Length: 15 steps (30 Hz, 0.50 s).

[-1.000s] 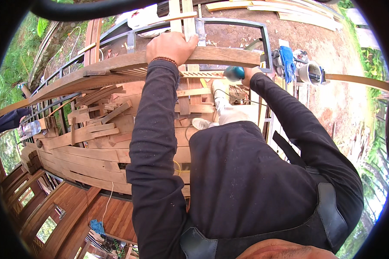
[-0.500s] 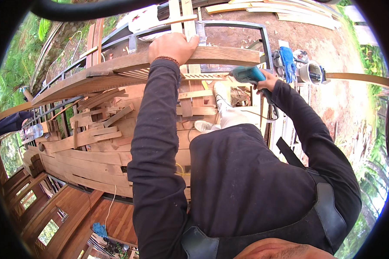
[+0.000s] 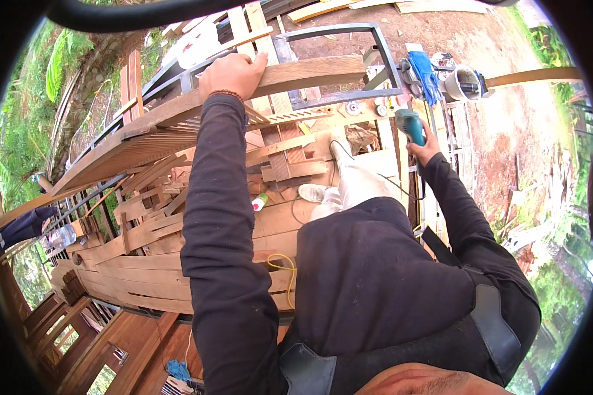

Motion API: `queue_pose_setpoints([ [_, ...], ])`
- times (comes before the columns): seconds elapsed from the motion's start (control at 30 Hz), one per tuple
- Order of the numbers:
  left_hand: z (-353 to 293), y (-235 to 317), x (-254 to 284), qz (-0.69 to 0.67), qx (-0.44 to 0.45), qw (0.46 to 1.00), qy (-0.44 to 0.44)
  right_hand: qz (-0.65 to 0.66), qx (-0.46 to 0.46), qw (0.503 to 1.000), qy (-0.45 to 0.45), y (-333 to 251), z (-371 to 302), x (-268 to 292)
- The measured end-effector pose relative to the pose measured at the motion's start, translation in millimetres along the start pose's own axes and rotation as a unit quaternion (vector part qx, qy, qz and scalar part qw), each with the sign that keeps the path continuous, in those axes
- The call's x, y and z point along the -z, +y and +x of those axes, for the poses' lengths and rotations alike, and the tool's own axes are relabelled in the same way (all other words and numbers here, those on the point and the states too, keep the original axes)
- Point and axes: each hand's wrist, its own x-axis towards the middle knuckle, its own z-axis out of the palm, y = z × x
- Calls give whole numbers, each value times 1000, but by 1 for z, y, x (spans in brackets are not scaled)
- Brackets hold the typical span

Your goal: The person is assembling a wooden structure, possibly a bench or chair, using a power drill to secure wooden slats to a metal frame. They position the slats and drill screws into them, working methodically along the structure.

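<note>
"Look at those hands."
"Well apart. The left hand (image 3: 232, 76) is clamped on the curved wooden beam (image 3: 323, 71) over the metal frame (image 3: 389, 59); the right hand (image 3: 428, 147) grips the teal power tool (image 3: 410, 126) just off the frame's near right corner."
"What could go wrong?"
"The beam might slip if that single grip loosens."
"Anything changed?"
"Half a second ago, the tool was nearer the beam's end."

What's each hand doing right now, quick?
Left hand: closed over the curved wooden beam.
Right hand: closed, holding the teal power tool.
</note>
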Motion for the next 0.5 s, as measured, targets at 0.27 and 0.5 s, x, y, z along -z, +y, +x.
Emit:
queue_pose_setpoints([
  [0.27, 0, -1, -4, -2, 15, 998, 54, -419, 137, 890, -113, -5, 38, -60],
  [0.5, -2, -2, -12, -16, 57, 981, 185, -531, 269, 775, -213, 5, 99, -110],
])
